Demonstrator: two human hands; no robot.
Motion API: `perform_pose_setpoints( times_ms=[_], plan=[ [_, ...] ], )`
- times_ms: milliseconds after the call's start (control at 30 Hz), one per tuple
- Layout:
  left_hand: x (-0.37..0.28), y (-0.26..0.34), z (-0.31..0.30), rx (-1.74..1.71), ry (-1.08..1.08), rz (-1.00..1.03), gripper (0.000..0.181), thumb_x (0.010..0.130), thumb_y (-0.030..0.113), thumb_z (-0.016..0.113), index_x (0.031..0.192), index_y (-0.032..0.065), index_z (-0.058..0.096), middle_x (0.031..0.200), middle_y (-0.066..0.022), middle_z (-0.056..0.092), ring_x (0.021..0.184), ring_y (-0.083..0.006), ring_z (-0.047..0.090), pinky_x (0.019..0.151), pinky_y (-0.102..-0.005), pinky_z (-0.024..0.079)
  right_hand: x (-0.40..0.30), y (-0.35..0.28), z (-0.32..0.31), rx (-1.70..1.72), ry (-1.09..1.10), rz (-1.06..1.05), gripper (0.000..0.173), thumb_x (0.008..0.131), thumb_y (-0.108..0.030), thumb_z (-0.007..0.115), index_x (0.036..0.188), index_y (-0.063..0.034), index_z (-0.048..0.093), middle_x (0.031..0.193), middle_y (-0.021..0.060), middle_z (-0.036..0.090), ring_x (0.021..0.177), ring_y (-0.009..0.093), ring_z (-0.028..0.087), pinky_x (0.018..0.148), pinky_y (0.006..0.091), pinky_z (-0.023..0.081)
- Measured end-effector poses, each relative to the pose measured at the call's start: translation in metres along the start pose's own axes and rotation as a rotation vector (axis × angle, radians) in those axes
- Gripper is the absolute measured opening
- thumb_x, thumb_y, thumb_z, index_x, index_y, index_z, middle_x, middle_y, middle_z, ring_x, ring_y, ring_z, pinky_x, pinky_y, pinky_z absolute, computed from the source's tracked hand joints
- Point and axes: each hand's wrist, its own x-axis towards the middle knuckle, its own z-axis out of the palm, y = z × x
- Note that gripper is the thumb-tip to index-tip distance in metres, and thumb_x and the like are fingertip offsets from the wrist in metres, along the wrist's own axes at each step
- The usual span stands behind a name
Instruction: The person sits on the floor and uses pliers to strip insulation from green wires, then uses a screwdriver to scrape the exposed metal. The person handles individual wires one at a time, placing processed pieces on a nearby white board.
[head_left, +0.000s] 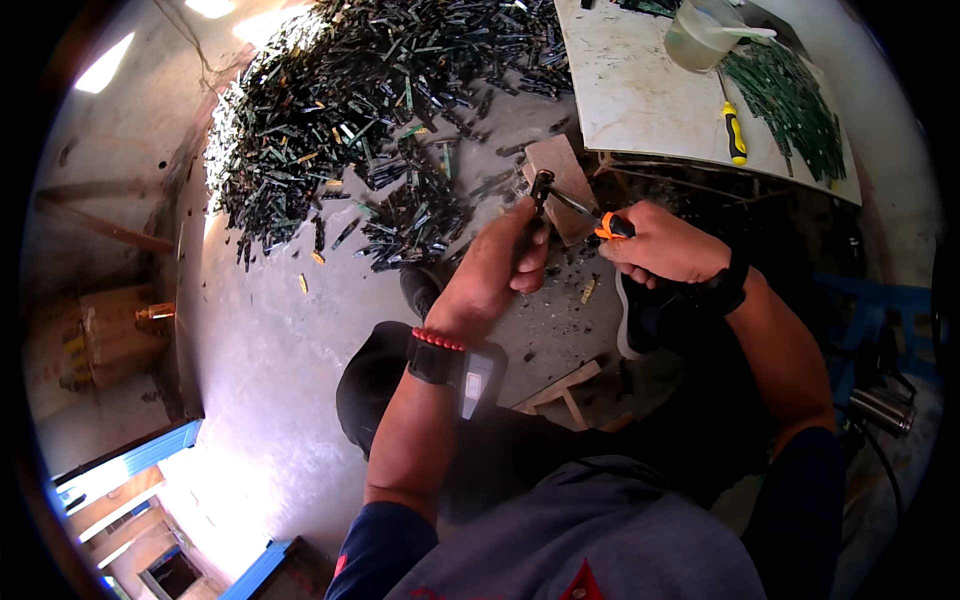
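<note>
My left hand (487, 262) grips a small dark strip-shaped part (541, 191), its upper end sticking out past my thumb. In my right hand (671, 244) is a screwdriver (609, 226) with an orange and black handle. Its metal shaft slants up to the left and reaches the upper end of the part; whether the tip is inside it I cannot tell. A reddish brick (562, 161) lies on the floor just beyond and partly under both hands. Small dark scraps and a yellowish strip (588, 291) are scattered on the floor below the hands.
A large heap of dark strip parts (390, 67) covers the floor ahead and left. On the pale board (637, 90) at upper right are a yellow-black screwdriver (733, 135), green circuit board strips (787, 105) and a plastic measuring jug (697, 37). A wooden frame (562, 394) lies near my legs.
</note>
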Motion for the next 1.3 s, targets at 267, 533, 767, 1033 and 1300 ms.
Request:
perform_pose_setpoints(
  times_ms=[267,533,767,1033,1300],
  plan=[
    [0.010,-0.003,0.000,-0.152,0.031,-0.165,0.040,0.097,0.044,0.037,0.078,0.0094,0.044,0.056,0.0021,0.035,0.046,-0.0090,0.029,0.043,-0.0234,0.024,0.011,0.020,0.010,-0.238,0.254,-0.235,0.019,0.083,-0.018,0.059,0.076,-0.0011,0.053,0.063,0.0122,0.056,0.054,0.027,0.055,0.054,0.0350,0.047],
    [0.028,-0.026,-0.008,0.178,0.307,0.178,0.045,0.095,0.048,0.039,0.072,0.0102,0.045,0.054,0.0020,0.035,0.045,-0.0095,0.030,0.042,-0.0250,0.024,0.003,-0.005,0.019,-0.809,0.606,-0.230,0.017,0.080,-0.015,0.062,0.084,0.0004,0.057,0.071,0.0219,0.059,0.074,0.041,0.058,0.066,0.0465,0.046],
    [0.020,-0.015,-0.002,0.755,0.345,0.227,0.042,0.088,0.043,0.049,0.085,0.0025,0.038,0.068,-0.0081,0.041,0.061,-0.0190,0.038,0.055,-0.0312,0.031,0.000,0.000,0.016,-0.066,0.125,-0.163,0.019,0.085,-0.018,0.058,0.074,-0.0036,0.052,0.060,0.0042,0.053,0.049,0.014,0.052,0.047,0.0286,0.043],
    [0.035,-0.043,-0.029,0.450,0.162,0.198,0.033,0.094,0.038,0.042,0.093,0.0057,0.047,0.066,-0.0021,0.044,0.053,-0.0145,0.036,0.048,-0.0281,0.030,-0.026,-0.015,0.027,0.424,-0.495,-0.103,0.022,0.089,-0.025,0.058,0.084,-0.0039,0.053,0.066,0.0030,0.053,0.055,0.010,0.051,0.050,0.0244,0.043],
    [0.040,-0.021,-0.029,-0.372,-0.098,-0.133,0.047,0.098,0.045,0.028,0.066,0.0134,0.041,0.053,0.0038,0.032,0.044,-0.0114,0.029,0.043,-0.0257,0.026,-0.017,-0.011,0.011,0.419,-0.311,-0.088,0.020,0.091,-0.022,0.056,0.085,-0.0031,0.055,0.072,0.0044,0.058,0.062,0.012,0.055,0.058,0.0256,0.045]
  ],
)
